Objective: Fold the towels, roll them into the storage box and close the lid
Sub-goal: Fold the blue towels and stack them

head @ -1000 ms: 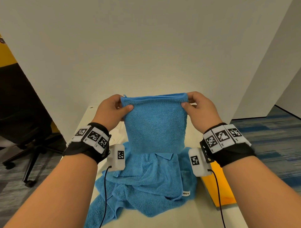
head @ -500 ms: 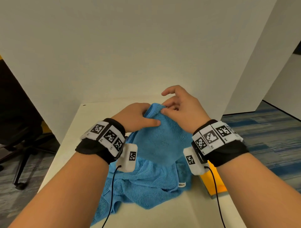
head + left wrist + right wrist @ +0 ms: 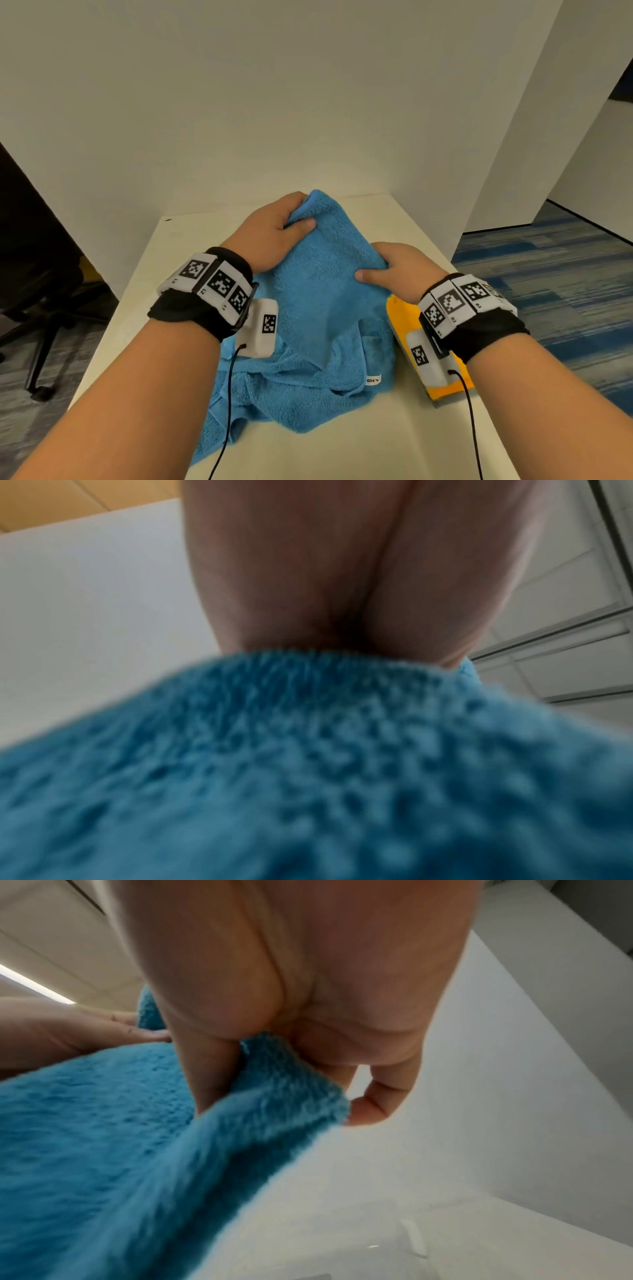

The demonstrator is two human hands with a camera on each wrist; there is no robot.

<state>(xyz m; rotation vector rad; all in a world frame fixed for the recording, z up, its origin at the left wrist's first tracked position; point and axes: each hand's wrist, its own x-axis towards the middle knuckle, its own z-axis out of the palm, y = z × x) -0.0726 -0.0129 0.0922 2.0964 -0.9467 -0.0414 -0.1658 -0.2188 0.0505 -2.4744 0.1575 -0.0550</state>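
Gripping the far corner of the blue towel (image 3: 318, 291), the left hand (image 3: 270, 233) has its thumb laid on top of the cloth and its fingers curled under the raised edge. The right hand (image 3: 400, 270) holds the right side of the same towel; in the right wrist view the cloth is pinched between the thumb and the curled fingers (image 3: 373, 1104). In the left wrist view the towel (image 3: 308, 764) is blurred and covers the lower part, so the fingers of this hand are not visible there.

The towel is folded over and lies on the white table (image 3: 359, 452), with its upper part lifted a little by the two hands. Its lower part is crumpled in loose folds near the person, and a small white label (image 3: 373, 380) shows at its right edge. An orange cloth (image 3: 404, 322) lies on the table just beside the towel, partly under the right wrist. Both wrists carry black bands with printed square markers (image 3: 219, 284). An office chair (image 3: 41, 308) stands on the floor to the left of the table.
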